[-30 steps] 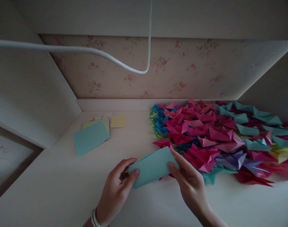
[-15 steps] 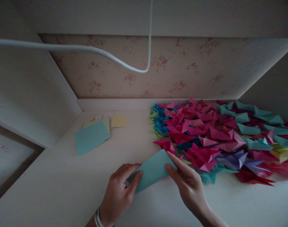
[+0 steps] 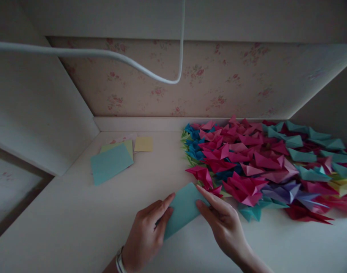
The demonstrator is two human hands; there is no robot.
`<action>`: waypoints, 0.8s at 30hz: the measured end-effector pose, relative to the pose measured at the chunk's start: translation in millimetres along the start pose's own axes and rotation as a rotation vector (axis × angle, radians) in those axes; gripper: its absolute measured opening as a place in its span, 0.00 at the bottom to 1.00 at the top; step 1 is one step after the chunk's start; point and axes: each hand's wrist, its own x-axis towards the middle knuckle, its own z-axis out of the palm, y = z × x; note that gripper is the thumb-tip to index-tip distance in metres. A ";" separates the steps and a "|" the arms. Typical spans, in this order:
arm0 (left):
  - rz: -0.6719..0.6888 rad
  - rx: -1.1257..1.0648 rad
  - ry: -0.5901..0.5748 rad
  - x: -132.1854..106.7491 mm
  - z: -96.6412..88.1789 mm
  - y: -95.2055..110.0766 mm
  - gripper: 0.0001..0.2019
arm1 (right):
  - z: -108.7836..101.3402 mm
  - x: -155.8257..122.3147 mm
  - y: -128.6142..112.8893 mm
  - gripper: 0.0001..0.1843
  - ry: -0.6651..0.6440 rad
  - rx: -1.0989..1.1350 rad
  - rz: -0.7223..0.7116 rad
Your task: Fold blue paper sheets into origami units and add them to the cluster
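A folded teal sheet of paper (image 3: 184,207) lies flat on the white desk (image 3: 76,227) in front of me. My left hand (image 3: 149,236) presses on its left end with the fingers stretched out over the paper. My right hand (image 3: 222,224) holds down its right end, index finger along the upper edge and thumb on the sheet. A bracelet circles my left wrist.
A large heap of folded paper pieces (image 3: 261,167) in pink, red, teal, blue and purple covers the desk's right side, touching the sheet's far corner. A small stack of flat teal, green and yellow sheets (image 3: 113,159) lies at back left. A white cable (image 3: 150,76) hangs overhead.
The teal sheet came down from a lifted, two-handed hold to lie flat on the desk. Both hands followed it down and now press on it.
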 end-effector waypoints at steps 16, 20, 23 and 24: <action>-0.101 -0.059 -0.063 2.6 -4.8 7.1 0.17 | 4.7 6.4 -4.7 0.16 0.087 0.302 0.248; -0.111 -0.039 -0.026 2.4 -3.2 6.3 0.16 | 3.1 6.7 -4.1 0.17 0.064 0.268 0.253; -0.096 -0.025 -0.015 1.3 -2.7 5.9 0.16 | 2.3 6.6 -4.7 0.17 0.056 0.236 0.242; -0.092 -0.023 -0.016 0.9 -2.5 5.8 0.17 | 2.2 6.8 -5.0 0.17 0.061 0.224 0.240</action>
